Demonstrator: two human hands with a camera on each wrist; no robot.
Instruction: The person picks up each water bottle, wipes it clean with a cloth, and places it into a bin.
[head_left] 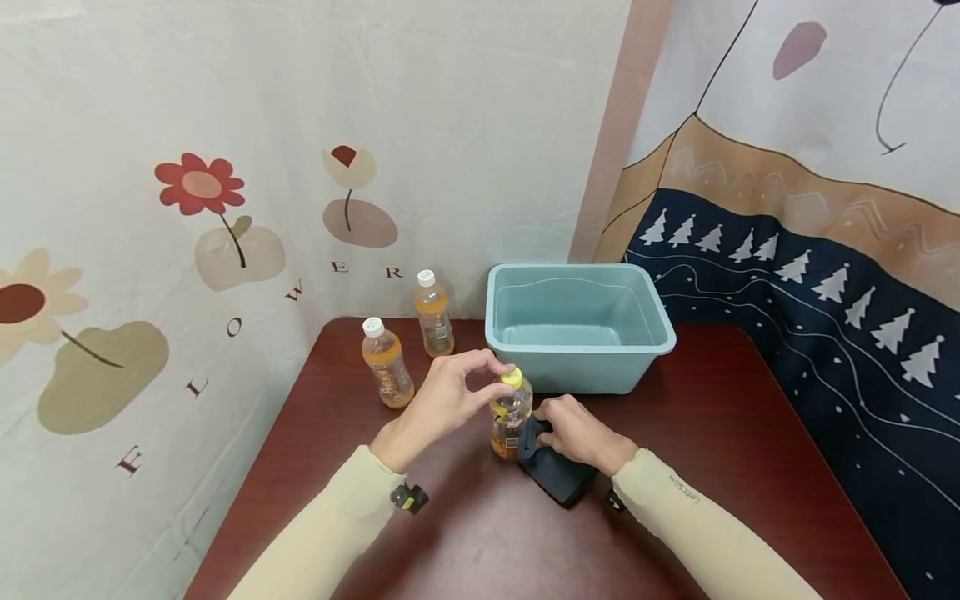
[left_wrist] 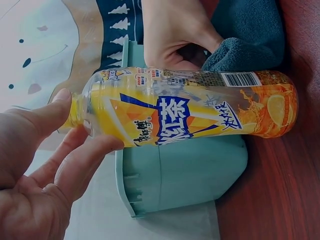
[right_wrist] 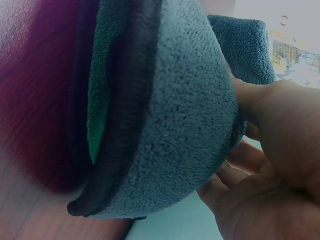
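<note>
A clear plastic drink bottle [head_left: 512, 427] with a yellow cap and an orange-and-yellow label stands on the table. My left hand [head_left: 444, 398] pinches it by the yellow cap [head_left: 512, 377], thumb and fingers around the neck in the left wrist view. On the bottle's right side, my right hand [head_left: 577, 429] grips a dark teal cloth [head_left: 558, 473]. One folded end of that cloth [left_wrist: 240, 52] is at the bottle's lower side, and the rest hangs down onto the table. In the right wrist view the cloth [right_wrist: 180, 115] fills much of the picture, bunched between thumb and fingers.
Two white-capped bottles stand at the back left, one nearer [head_left: 388, 371] and one by the wall [head_left: 435, 321]. A light blue plastic bin [head_left: 577, 371] sits just behind the hands on the dark red table [head_left: 712, 433]. Printed cloth walls [head_left: 450, 125] enclose the back.
</note>
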